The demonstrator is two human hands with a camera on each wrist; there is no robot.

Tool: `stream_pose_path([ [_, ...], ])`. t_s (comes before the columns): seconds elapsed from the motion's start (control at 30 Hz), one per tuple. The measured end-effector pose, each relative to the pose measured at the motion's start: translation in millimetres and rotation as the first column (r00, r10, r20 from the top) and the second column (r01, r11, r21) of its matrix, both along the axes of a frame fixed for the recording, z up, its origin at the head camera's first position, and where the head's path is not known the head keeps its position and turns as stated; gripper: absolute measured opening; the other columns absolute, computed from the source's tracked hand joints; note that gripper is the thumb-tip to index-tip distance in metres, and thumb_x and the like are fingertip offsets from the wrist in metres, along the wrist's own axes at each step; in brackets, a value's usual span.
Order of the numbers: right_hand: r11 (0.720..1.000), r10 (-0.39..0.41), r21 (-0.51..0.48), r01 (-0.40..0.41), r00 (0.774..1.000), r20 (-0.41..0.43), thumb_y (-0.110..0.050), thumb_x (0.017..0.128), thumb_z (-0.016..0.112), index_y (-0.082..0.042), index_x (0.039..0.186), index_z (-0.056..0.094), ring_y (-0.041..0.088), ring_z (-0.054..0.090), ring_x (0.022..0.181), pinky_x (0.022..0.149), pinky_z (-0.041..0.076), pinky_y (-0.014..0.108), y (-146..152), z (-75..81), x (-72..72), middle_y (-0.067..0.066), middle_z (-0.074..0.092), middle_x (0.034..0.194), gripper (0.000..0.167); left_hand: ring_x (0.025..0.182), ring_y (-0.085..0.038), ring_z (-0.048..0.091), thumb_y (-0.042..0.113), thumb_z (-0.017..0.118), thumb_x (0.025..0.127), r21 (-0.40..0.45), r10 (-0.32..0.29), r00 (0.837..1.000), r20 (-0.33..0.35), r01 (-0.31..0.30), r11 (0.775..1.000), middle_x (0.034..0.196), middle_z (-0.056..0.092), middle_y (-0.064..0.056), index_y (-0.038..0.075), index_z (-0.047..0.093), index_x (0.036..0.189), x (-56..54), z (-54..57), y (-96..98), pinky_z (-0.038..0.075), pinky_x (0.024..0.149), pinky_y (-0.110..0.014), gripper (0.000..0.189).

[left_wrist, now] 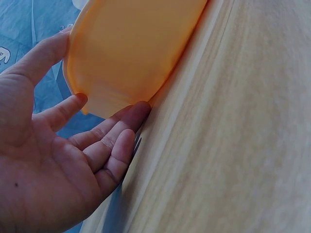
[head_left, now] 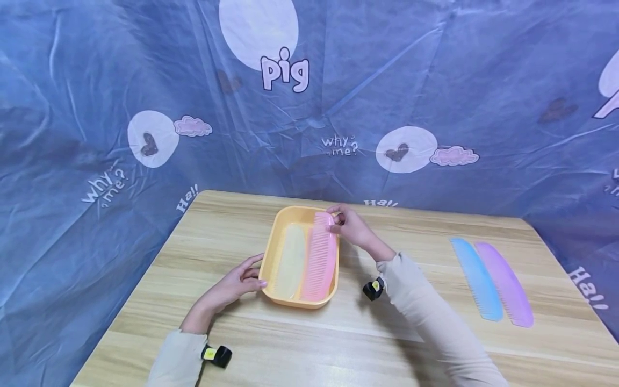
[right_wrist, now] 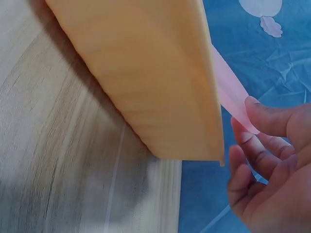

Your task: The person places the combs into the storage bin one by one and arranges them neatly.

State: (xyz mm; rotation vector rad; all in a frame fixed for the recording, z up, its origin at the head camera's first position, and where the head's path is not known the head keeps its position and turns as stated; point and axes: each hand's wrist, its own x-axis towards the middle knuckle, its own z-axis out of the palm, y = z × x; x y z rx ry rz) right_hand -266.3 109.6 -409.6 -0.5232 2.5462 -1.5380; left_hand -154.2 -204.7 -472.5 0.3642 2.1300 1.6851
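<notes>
A shallow yellow-orange plastic tray stands on the table, with a pale cream comb lying inside it. My left hand touches the tray's left side, its thumb and fingertips at the rim and wall, as the left wrist view shows. At the tray's far right corner, my right hand pinches the upper end of a pink comb between thumb and fingers. The comb's lower part lies within the tray beside the cream one. In the right wrist view, the pink comb sticks out past the tray wall.
On the right of the wooden table lie a light blue comb and a purple comb, side by side. A blue printed cloth hangs behind the table and around its sides.
</notes>
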Motion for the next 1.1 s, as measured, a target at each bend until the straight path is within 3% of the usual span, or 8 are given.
stream_pose_path([
  [0.3, 0.991, -0.056, 0.117, 0.065, 0.995, -0.082, 0.001, 0.081, 0.069, 0.005, 0.119, 0.057, 0.015, 0.050, 0.072, 0.062, 0.043, 0.025, -0.6, -5.3, -0.2, 0.013, 0.061, 0.086, 0.041, 0.114, -0.027, 0.058, 0.022, 0.067, 0.090, -0.022, 0.010, 1.000, -0.012, -0.010, 1.000, 0.133, 0.050, -0.031, 0.003, 0.019, 0.153, -0.1, -2.0, 0.1, 0.048, 0.093, -0.028, 0.082],
  [0.73, 0.989, -0.061, 0.125, 0.075, 0.992, -0.111, -0.001, 0.083, 0.068, 0.006, 0.121, 0.059, 0.015, 0.048, 0.071, 0.061, 0.040, 0.023, -1.7, -12.3, -0.4, 0.016, 0.063, 0.091, 0.040, 0.115, -0.029, 0.057, 0.022, 0.069, 0.089, -0.026, 0.027, 1.000, -0.003, -0.027, 0.999, 0.135, 0.047, -0.032, 0.004, 0.020, 0.153, 1.2, -1.7, 1.2, 0.049, 0.093, -0.030, 0.082],
  [1.1, 0.983, -0.070, 0.156, 0.100, 0.980, -0.187, -0.001, 0.081, 0.070, 0.007, 0.117, 0.063, 0.023, 0.054, 0.079, 0.068, 0.041, 0.026, -2.6, -13.0, -1.9, 0.020, 0.066, 0.097, 0.037, 0.112, -0.025, 0.057, 0.022, 0.069, 0.089, -0.032, 0.036, 0.999, -0.009, -0.036, 0.999, 0.134, 0.047, -0.031, 0.003, 0.021, 0.152, 0.6, 0.8, 2.5, 0.050, 0.088, -0.023, 0.082],
])
